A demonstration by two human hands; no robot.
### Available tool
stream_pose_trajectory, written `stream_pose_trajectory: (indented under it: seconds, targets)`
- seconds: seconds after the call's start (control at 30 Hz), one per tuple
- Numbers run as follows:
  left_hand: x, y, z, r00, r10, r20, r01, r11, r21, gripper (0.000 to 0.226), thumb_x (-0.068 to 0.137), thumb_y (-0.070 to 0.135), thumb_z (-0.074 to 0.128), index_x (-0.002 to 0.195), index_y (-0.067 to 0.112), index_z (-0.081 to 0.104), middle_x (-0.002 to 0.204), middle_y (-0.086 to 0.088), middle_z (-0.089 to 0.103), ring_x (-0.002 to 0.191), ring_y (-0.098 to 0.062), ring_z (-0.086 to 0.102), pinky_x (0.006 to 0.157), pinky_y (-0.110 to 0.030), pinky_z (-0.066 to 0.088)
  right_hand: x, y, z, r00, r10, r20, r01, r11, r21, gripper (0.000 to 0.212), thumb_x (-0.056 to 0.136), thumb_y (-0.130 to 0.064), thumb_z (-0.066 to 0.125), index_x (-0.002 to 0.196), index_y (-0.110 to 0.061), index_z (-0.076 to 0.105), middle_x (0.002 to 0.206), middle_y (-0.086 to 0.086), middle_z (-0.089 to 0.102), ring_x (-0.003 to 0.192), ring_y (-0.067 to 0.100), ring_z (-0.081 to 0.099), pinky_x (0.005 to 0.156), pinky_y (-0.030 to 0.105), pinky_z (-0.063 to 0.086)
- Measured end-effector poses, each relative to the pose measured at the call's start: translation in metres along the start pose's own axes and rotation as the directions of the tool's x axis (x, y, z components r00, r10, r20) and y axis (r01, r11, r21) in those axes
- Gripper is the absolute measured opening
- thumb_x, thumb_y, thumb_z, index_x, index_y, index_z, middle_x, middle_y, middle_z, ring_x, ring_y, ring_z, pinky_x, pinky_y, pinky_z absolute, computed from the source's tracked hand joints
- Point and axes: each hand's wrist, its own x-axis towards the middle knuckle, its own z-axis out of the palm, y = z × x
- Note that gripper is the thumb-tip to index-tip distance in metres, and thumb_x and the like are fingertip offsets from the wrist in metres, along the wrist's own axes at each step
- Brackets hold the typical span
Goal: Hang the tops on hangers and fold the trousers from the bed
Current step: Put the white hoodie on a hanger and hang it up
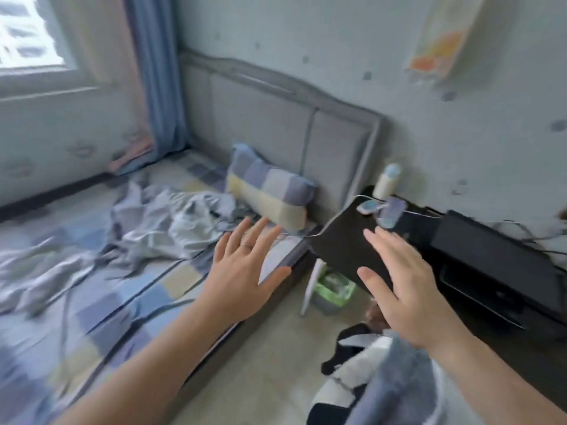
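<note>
Checked blue-and-yellow bedding (101,305) fills my left side, smeared by motion blur. Crumpled pale grey clothes (171,222) lie heaped near the bed's head edge, beside the checked pillow (270,188); I cannot tell tops from trousers. My left hand (242,271) and right hand (399,280) hover spread, holding nothing. Black-and-white striped fabric (343,363) is cut off at the bottom.

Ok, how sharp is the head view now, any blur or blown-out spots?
Head view: motion blur smears the blue checked bedsheet and crumpled grey clothes; the top-left window is blown out white; left hand and right hand look fairly crisp.
</note>
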Motion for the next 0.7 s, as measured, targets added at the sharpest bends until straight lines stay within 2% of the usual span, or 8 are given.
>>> stream_pose_trajectory:
  seconds: [0.1,0.17,0.23,0.37,0.4,0.5,0.7]
  targets:
    - [-0.043,-0.063,0.002,0.98,-0.197,0.021,0.197,0.98,-0.012,0.077,0.092,0.079,0.018,0.159,0.041,0.016,0.169,0.013,0.006,0.156,-0.014,-0.007,0.125,-0.044,0.006,0.024,-0.032,0.065,0.988,-0.044,0.148,0.03,0.994,0.101,0.066,0.095,-0.055,0.042,0.152,-0.022,0.041,0.159,-0.003,0.036,0.15,0.014,0.024,0.123,0.041,0.02]
    - [-0.067,-0.098,0.004,0.949,-0.314,0.033,0.314,0.949,-0.017,0.073,0.093,0.075,0.023,0.158,0.043,0.014,0.168,0.014,0.006,0.155,-0.012,-0.007,0.125,-0.042,0.004,0.041,-0.056,0.103,0.968,-0.076,0.238,0.041,0.988,0.15,0.068,0.09,-0.054,0.042,0.15,-0.02,0.044,0.156,-0.004,0.04,0.148,0.013,0.029,0.123,0.03,0.017]
    - [-0.089,-0.131,0.006,0.908,-0.417,0.04,0.418,0.908,-0.028,0.067,0.097,0.07,0.031,0.157,0.045,0.014,0.168,0.014,0.005,0.155,-0.012,-0.005,0.125,-0.042,0.005,0.059,-0.078,0.138,0.937,-0.124,0.327,0.06,0.978,0.199,0.066,0.09,-0.053,0.043,0.147,-0.02,0.045,0.151,-0.006,0.044,0.143,0.01,0.034,0.117,0.016,0.014]
    - [-0.119,-0.196,0.01,0.797,-0.601,0.054,0.603,0.797,-0.026,0.066,0.098,0.069,0.033,0.157,0.043,0.018,0.168,0.014,0.01,0.155,-0.012,-0.002,0.125,-0.042,0.009,0.101,-0.115,0.206,0.854,-0.232,0.465,0.105,0.954,0.282,0.063,0.09,-0.054,0.045,0.146,-0.025,0.046,0.144,-0.016,0.043,0.134,-0.006,0.029,0.109,0.008,0.015]
    - [-0.123,-0.212,0.01,0.768,-0.638,0.053,0.64,0.768,-0.024,0.066,0.098,0.069,0.034,0.157,0.042,0.02,0.168,0.013,0.012,0.155,-0.012,0.0,0.124,-0.043,0.011,0.114,-0.122,0.222,0.829,-0.254,0.498,0.112,0.948,0.296,0.06,0.092,-0.051,0.047,0.146,-0.027,0.045,0.144,-0.017,0.043,0.134,-0.006,0.029,0.109,0.008,0.015]
    - [-0.126,-0.256,0.01,0.695,-0.717,0.046,0.718,0.695,-0.028,0.064,0.099,0.066,0.037,0.156,0.04,0.026,0.166,0.012,0.019,0.155,-0.015,0.007,0.123,-0.041,0.015,0.156,-0.141,0.27,0.761,-0.321,0.564,0.158,0.935,0.318,0.053,0.099,-0.041,0.053,0.148,-0.027,0.042,0.148,-0.014,0.043,0.14,0.006,0.033,0.114,0.022,0.023]
    - [-0.104,-0.332,-0.002,0.554,-0.832,0.03,0.83,0.549,-0.099,0.059,0.1,0.055,0.047,0.153,0.033,0.035,0.16,0.012,0.032,0.151,-0.015,0.019,0.122,-0.038,0.021,0.251,-0.185,0.352,0.615,-0.399,0.68,0.196,0.913,0.358,0.051,0.101,-0.043,0.051,0.148,-0.029,0.041,0.149,-0.014,0.042,0.141,0.009,0.034,0.117,0.037,0.03]
